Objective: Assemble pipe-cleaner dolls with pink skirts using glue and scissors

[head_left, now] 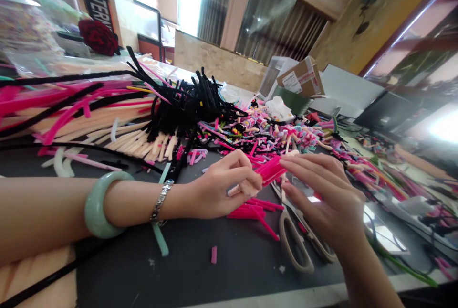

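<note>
My left hand point(229, 186), with a green bangle and a metal bracelet at its wrist, is closed around one end of a bright pink bundle of chenille stems point(272, 170). A pale, cream-coloured piece pokes out of that grip. At the bundle's other end my right hand point(327, 191) has its fingers stretched out, their tips touching the pink, with the thumb apart below. Under the hands lie loose pink chenille stems point(250, 211) and a pair of scissors point(295, 243) with light grey handles, its blades partly hidden.
A large pile of black chenille stems point(200, 102) and cream chenille stems point(132, 138) lies to the left. Small colourful pieces point(300, 136) cover the back. A cardboard box point(302, 79) stands behind them. A short pink offcut point(213, 254) lies on the dark mat point(179, 270).
</note>
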`<state>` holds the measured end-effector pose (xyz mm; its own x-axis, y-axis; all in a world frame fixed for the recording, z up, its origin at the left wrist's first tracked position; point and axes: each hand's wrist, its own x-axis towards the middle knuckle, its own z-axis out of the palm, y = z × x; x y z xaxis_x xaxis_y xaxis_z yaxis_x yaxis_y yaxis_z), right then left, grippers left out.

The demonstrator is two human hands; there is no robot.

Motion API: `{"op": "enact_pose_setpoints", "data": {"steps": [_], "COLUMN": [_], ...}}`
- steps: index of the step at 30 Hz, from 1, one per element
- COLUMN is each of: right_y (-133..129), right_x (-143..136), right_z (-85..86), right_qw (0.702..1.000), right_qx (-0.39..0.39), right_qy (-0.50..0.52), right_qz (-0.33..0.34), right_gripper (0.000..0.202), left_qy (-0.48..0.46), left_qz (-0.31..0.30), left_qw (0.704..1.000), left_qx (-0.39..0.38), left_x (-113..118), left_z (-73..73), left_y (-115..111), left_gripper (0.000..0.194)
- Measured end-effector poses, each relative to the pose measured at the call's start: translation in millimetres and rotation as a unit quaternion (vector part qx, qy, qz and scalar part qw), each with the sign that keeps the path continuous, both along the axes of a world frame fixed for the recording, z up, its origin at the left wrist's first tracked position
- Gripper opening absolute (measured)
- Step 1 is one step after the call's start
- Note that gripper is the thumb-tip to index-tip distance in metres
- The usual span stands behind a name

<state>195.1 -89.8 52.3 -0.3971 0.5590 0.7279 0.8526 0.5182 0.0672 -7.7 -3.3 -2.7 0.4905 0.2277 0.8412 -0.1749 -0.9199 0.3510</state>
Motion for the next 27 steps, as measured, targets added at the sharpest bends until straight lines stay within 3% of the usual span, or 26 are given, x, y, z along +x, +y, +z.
{"op": "enact_pose_setpoints", "data": {"steps": [3, 6, 27], "right_y": [0.1, 1.0, -2.0], "right_x": [1.3, 1.0, -2.6], "right_z": [-2.3, -6.0, -6.8], "right_qw": [0.993, 0.982, 0.975], "right_qx": [-0.036, -0.080, -0.107], "right_qy": [-0.108, -0.164, -0.185], "right_qz": [-0.039, -0.050, -0.057], "right_gripper": [0.042, 0.043, 0.043], "left_qy": [-0.001, -0.005, -0.007], "left_qz": [0.000, 0.010, 0.025], "left_qw": [1.000, 1.000, 0.999], "left_qx": [0.004, 0.008, 0.030], "left_x": [-0.3, -0.9, -1.6], "left_z": [0.3, 0.6, 0.1], "left_y": [-0.5, -1.0, -1.0], "left_gripper": [0.016, 0.016, 0.015]}}
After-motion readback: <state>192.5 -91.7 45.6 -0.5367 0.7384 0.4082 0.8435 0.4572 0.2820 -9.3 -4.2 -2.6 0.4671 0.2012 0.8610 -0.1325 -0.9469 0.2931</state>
